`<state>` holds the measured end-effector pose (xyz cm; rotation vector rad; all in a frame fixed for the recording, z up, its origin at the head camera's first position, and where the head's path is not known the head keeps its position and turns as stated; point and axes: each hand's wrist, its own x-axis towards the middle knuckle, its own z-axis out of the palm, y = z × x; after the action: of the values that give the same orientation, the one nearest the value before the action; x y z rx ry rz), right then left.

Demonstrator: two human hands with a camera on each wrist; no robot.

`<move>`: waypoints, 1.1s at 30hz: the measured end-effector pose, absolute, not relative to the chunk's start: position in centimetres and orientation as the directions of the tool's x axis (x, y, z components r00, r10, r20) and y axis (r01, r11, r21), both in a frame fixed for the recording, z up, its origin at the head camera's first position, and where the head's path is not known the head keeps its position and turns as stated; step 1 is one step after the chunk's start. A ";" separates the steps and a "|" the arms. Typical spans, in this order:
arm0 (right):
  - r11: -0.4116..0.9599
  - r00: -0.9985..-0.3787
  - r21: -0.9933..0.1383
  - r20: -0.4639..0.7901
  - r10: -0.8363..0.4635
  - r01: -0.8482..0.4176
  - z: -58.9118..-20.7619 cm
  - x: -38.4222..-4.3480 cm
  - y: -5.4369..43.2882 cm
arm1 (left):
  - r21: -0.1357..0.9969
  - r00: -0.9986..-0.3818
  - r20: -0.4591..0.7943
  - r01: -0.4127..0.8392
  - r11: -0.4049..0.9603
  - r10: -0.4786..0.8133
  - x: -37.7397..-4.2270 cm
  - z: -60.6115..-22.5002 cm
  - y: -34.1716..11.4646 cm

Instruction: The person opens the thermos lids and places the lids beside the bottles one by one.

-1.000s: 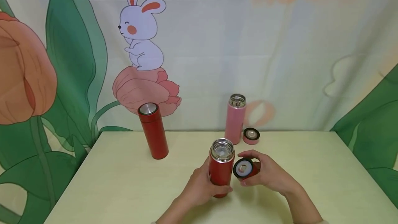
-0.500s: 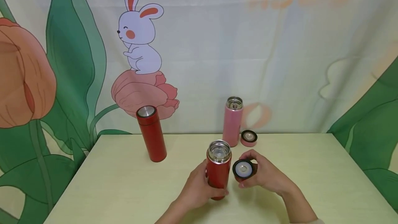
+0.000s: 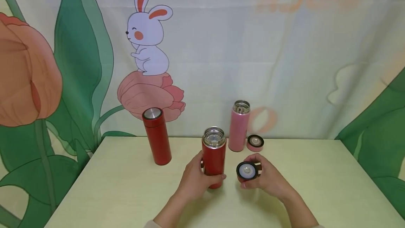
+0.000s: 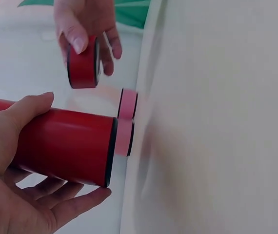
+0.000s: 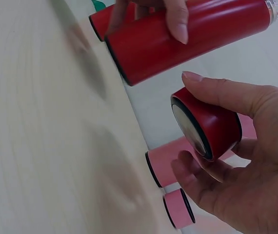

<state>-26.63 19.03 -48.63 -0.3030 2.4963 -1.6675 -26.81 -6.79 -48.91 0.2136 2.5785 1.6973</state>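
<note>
Nearest, the right hand (image 3: 269, 182) pinches a red cap (image 3: 247, 171) by its side wall, thumb against one side and fingers on the other, parted only as wide as the cap; some lower fingers stand off it. The red cap is inner side up, silver face down, raised over the middle of the tabletop (image 3: 110, 192). This side grip looks sound: the seal is untouched and the wrist should turn freely.

Just left of it, not touching, the left hand (image 3: 193, 180) has its fingers wrapped round the held bottle (image 3: 213, 161), low on the body. It is roughly upright, mouth bare, base clear of the tabletop. The low hold leaves the mouth free, but the top could sway under a twist; resting the base down would probably steady it.

Farther off, the closed bottle (image 3: 159, 143) stands in the left half, nearer the far edge.

Farthest, by the far edge and slightly right of its midpoint, the pink bottle (image 3: 238, 133) stands uncapped, the pink cap (image 3: 255, 146) just right of it, inner side up. Reaching forward could knock these; working toward the near edge seems safer.
</note>
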 end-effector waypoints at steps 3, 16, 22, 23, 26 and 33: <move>0.382 -0.981 -0.917 0.039 -0.191 -0.110 -49.0 -26.9 18.5 | 0.914 -0.993 0.050 0.088 0.395 0.104 -27.6 -48.6 -7.2; 0.508 -0.986 -0.845 0.151 -0.068 -0.164 -51.2 -30.6 14.4 | 0.900 -0.994 0.107 0.096 0.425 -0.002 -31.2 -48.7 -8.1; 0.562 -0.977 -0.804 0.212 -0.031 -0.193 -52.3 -32.7 12.5 | 0.885 -0.987 0.146 0.101 0.454 -0.065 -33.2 -48.7 -8.3; 0.569 -0.974 -0.797 0.226 -0.029 -0.202 -52.5 -33.0 12.2 | 0.886 -0.986 0.150 0.099 0.454 -0.076 -33.5 -48.7 -8.3; 0.597 -0.969 -0.774 0.248 -0.020 -0.211 -52.9 -33.6 11.4 | 0.888 -0.983 0.150 0.086 0.451 -0.107 -34.3 -48.8 -8.4; 0.670 -0.957 -0.704 0.288 -0.032 -0.234 -53.8 -35.1 9.5 | 0.886 -0.973 0.170 0.080 0.457 -0.159 -35.6 -49.4 -8.7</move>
<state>-35.08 9.53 -53.85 -0.2520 3.0978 -1.3668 -35.60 -8.70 -49.37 -0.0786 2.8702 1.7673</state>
